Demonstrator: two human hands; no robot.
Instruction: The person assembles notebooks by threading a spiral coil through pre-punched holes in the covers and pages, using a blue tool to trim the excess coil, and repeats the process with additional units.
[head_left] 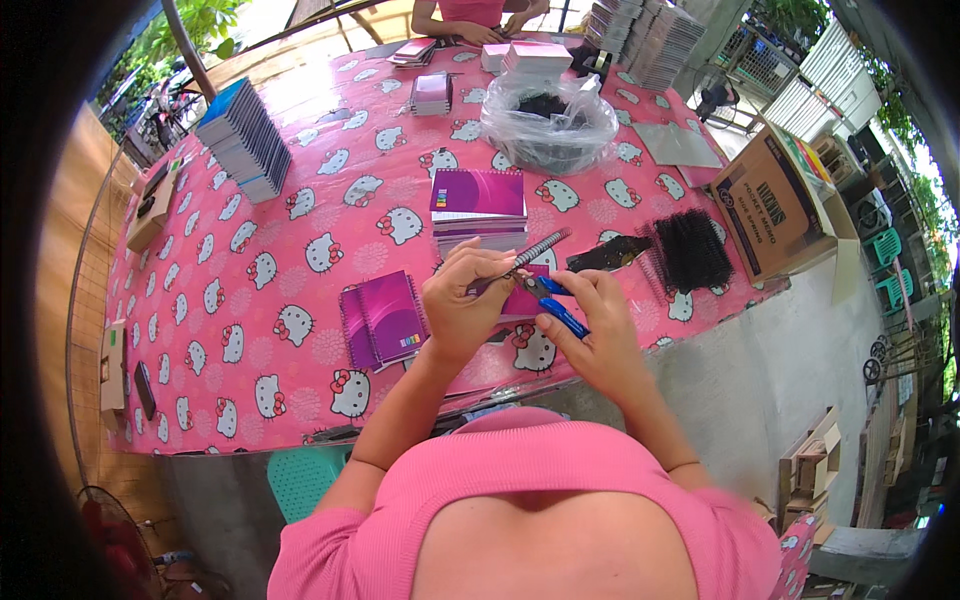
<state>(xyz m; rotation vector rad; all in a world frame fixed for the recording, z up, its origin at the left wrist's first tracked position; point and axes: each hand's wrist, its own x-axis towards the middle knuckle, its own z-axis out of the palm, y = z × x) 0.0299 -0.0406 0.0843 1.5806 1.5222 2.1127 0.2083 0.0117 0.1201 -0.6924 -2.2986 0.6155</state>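
Observation:
My left hand (465,300) pinches a small purple notebook (524,298) near the table's front edge. A coil binding (542,248) runs along the notebook's upper side and sticks out beyond my fingers. My right hand (605,340) is wrapped round blue-handled pliers (562,315), whose jaws are at the coil's near end. Just beyond my hands stands a stack of purple-covered notebooks (478,192). Left of my left hand lie overlapping spiral notebooks (392,322). A pile of black spiral coils (692,252) rests to the right, beside a dark flat strip (608,253).
A clear plastic bag (550,125) with black coils stands farther back. An open cardboard box (775,210) is at the right edge. Notebook stacks stand at far left (245,140) and far right (645,40). Across the pink tablecloth (320,300) another person's hands (490,32) show.

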